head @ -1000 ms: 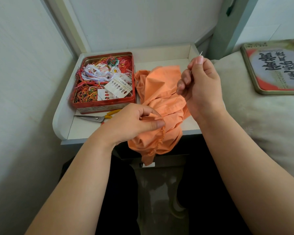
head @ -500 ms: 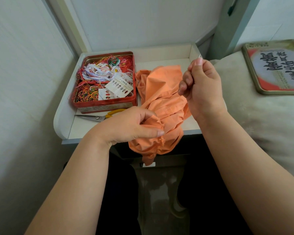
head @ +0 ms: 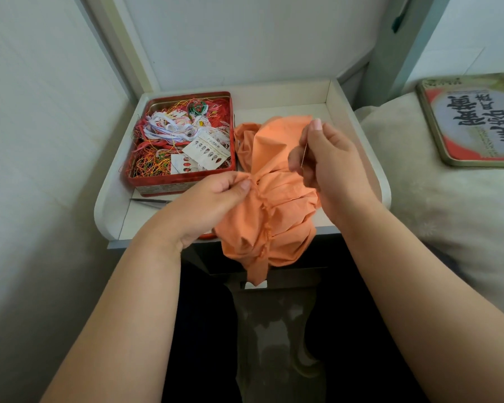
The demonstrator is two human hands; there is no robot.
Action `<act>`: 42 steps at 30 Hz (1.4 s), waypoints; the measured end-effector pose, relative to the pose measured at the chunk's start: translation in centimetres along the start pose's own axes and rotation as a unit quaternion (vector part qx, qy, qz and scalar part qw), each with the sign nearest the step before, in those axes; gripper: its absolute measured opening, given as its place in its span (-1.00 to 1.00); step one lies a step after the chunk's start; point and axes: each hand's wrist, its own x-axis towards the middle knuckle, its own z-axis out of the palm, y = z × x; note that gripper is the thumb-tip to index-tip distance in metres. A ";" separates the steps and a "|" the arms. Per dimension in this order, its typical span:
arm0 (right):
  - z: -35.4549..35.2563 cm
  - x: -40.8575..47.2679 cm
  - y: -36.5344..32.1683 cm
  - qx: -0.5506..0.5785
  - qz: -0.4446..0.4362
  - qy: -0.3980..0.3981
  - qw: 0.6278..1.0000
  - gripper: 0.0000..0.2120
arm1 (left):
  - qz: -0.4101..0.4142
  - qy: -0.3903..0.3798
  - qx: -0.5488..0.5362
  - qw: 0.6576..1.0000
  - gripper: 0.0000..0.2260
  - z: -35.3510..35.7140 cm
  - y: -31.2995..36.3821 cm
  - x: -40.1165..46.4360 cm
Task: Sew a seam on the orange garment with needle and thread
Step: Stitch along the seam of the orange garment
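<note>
Here, orange garment [head: 277, 199] between hands, needle [head: 304, 154] pinched

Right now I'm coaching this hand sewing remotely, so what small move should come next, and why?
Probably bring the needle down to the gathered fold that the left hand pinches on the orange garment and start the stitch there. The right hand holds the needle just above the cloth, tip downward, not yet in it.
</note>
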 end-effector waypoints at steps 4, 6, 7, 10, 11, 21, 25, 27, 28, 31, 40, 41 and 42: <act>0.6 -1.2 0.1 -0.075 0.026 -0.092 0.993 -0.72 | 0.012 0.063 0.057 0.996 -0.86 0.1 0.2 0.1; 1.1 -1.5 0.4 -0.106 0.082 -0.145 0.980 -0.76 | 0.029 0.126 0.066 0.989 -0.87 0.0 0.2 0.3; 1.3 -1.6 0.5 -0.115 0.110 -0.167 0.973 -0.79 | 0.038 0.154 0.066 0.985 -0.87 -0.1 0.1 0.5; 1.8 -1.8 1.0 -0.129 0.123 -0.205 0.962 -0.83 | 0.057 0.208 0.043 0.975 -0.88 -0.1 0.2 0.6; 1.8 -1.9 1.1 -0.135 0.109 -0.209 0.962 -0.84 | 0.061 0.217 0.035 0.974 -0.88 -0.1 0.2 0.7; 1.9 -1.9 1.3 -0.165 0.072 -0.192 0.965 -0.86 | 0.109 0.229 0.058 0.966 -0.88 0.1 0.3 0.5; 1.9 -1.9 1.3 -0.154 0.074 -0.187 0.967 -0.85 | 0.139 0.226 0.068 0.962 -0.85 0.3 0.4 0.5; 1.9 -1.8 1.3 -0.156 0.075 -0.186 0.967 -0.84 | 0.146 0.221 0.072 0.962 -0.84 0.5 0.4 0.4; 1.8 -1.8 1.4 -0.156 0.075 -0.183 0.968 -0.83 | 0.152 0.220 0.076 0.961 -0.83 0.6 0.4 0.3; 1.9 -1.7 1.5 -0.143 0.079 -0.169 0.972 -0.80 | 0.180 0.220 0.104 0.953 -0.80 0.8 0.5 0.2; 2.3 -1.9 2.3 -0.121 0.067 -0.076 0.987 -0.70 | 0.246 0.254 0.289 0.889 -0.95 2.1 0.8 -0.2; 2.3 -1.8 2.3 -0.115 0.069 -0.064 0.989 -0.74 | 0.236 0.248 0.275 0.898 -0.95 2.3 0.7 -0.1; 2.3 -1.8 2.3 -0.102 0.071 -0.050 0.991 -0.81 | 0.220 0.243 0.255 0.909 -0.96 2.4 0.6 0.0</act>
